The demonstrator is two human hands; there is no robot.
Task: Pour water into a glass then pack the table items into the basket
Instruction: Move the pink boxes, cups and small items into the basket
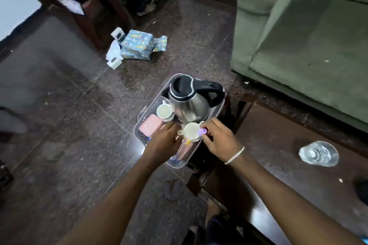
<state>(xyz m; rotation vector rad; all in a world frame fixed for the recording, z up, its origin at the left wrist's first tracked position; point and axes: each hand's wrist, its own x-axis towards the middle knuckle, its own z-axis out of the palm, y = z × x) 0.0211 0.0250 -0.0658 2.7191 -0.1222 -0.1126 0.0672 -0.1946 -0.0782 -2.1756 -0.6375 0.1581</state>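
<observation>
A clear plastic basket [140, 120] stands on a dark stool by the table's left end. Inside it are a steel kettle [189, 103] with a black lid and handle, a white cup [164, 111], a pink box [150, 126] and a second white cup [190, 130] at the front. My left hand [164, 141] reaches into the basket and touches that front cup's left side. My right hand [216, 139] pinches a small purple object [203, 131] at the cup's right rim. A glass of water [318, 153] stands on the dark table [278, 155] to the right.
A green sofa [304, 36] fills the upper right. Blue patterned packs [137, 45] and small white boxes lie on the dark tiled floor beyond the basket. A dark wooden chair [83, 6] stands at the upper left. A dark object [361, 189] sits at the table's right edge.
</observation>
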